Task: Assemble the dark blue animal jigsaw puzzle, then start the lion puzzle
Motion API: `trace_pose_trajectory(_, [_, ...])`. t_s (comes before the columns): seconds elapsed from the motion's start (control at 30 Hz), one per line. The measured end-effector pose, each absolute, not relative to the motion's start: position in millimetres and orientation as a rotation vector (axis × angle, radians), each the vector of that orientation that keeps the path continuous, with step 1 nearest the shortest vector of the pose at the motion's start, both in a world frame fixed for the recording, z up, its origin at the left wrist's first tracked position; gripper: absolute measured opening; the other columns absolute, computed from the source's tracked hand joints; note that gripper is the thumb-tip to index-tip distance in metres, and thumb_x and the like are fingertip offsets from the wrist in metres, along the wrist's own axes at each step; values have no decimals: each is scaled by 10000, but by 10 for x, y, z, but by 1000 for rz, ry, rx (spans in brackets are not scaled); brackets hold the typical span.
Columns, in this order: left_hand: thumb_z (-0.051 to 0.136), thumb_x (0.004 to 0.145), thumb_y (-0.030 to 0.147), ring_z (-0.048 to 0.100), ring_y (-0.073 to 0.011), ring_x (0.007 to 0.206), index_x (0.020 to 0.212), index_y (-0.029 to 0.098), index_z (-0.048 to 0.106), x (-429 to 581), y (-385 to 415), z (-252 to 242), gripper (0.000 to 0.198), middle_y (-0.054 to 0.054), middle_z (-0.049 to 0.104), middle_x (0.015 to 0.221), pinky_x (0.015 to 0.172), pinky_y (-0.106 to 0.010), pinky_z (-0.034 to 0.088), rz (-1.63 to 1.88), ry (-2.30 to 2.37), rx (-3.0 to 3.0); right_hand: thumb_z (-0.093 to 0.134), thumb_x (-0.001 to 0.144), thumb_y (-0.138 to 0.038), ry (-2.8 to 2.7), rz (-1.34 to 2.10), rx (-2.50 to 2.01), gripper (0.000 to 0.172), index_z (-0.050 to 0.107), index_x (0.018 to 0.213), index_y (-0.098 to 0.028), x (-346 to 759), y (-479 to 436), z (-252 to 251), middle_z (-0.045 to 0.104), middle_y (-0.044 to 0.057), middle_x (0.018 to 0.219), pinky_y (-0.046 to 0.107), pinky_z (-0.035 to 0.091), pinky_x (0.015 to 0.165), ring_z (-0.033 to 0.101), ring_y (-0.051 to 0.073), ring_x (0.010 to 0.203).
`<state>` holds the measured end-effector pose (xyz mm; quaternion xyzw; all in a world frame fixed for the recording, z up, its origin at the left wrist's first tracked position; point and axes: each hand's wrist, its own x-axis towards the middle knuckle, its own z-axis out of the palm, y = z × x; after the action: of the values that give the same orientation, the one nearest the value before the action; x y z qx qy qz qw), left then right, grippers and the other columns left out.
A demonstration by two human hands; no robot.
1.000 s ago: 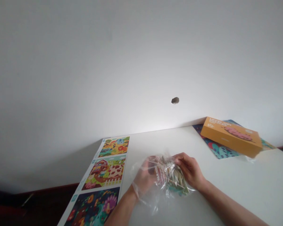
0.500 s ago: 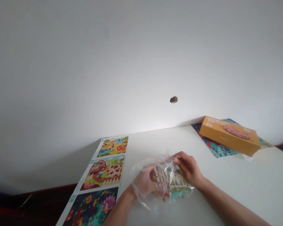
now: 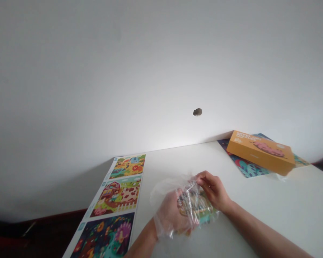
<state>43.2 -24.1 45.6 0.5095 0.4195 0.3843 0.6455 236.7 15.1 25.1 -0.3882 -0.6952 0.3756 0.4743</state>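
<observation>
My left hand [image 3: 171, 211] is inside a clear plastic bag [image 3: 161, 191] printed with warning text, its fingers closed around a bundle of colourful puzzle pieces [image 3: 203, 211]. The film covers the hand to the wrist and blurs its fingertips. At the bag's upper right, my right hand [image 3: 214, 190] pinches the film between thumb and fingers. Bag and pieces are held just above the white table, in front of me.
Along the table's left edge lies a strip of three picture sheets [image 3: 118, 197] with animal scenes. At the back right, an orange puzzle box [image 3: 261, 150] rests on a dark illustrated sheet [image 3: 247, 169]. The white wall [image 3: 156, 89] behind has a small hole [image 3: 197, 111].
My left hand has pushed a little deeper into the bag, and the film now reaches its wrist. My right hand keeps its pinch in nearly the same place.
</observation>
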Motion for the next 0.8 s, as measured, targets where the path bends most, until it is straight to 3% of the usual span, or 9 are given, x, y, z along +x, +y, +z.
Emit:
trace_pose_trajectory(0.17, [789, 578, 150, 662, -259, 792, 1043, 184, 709, 462, -247, 475, 473, -40, 732, 875, 687, -311, 521, 787, 1025, 1406, 510, 974, -376, -1700, 912, -949, 209, 605, 878, -216, 2352, 140, 254, 676, 33, 795, 269, 470, 676, 617, 165, 721])
trace_pose_trajectory(0.63, [740, 638, 124, 621, -174, 676, 1053, 145, 709, 402, -251, 522, 416, -22, 701, 820, 590, -235, 485, 726, 968, 1420, 515, 975, -372, -1712, 909, -945, 206, 607, 888, -209, 2348, 138, 235, 670, 30, 790, 255, 463, 663, 600, 151, 702])
trace_pose_trajectory(0.8, [780, 616, 131, 623, -172, 781, 1058, 130, 695, 382, -226, 508, 450, -26, 693, 886, 691, -227, 504, 742, 942, 1464, 517, 977, -371, -1707, 908, -915, 211, 602, 886, -200, 2347, 146, 215, 667, 25, 786, 243, 466, 663, 607, 141, 707])
